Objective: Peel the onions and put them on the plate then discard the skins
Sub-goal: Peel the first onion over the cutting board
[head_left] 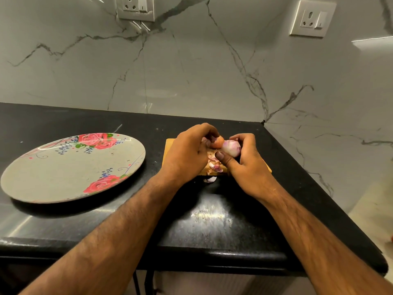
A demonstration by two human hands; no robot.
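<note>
Onion (231,148) half-peeled, gripped in right hand (247,167), left hand (187,155) pinching its orange skin (219,142), above wooden board (169,149), plate (63,177) alongside

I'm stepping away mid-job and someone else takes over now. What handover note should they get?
Left hand grips an orange-brown piece against the onion; skin or second onion, cannot tell.
Right hand holds the pale, mostly peeled onion over the cutting board.
Skins lie on the board, one scrap on the counter.
Plate, at left, holds no onion.
Left to do: finish peeling, move onion to plate, discard skins.
</note>
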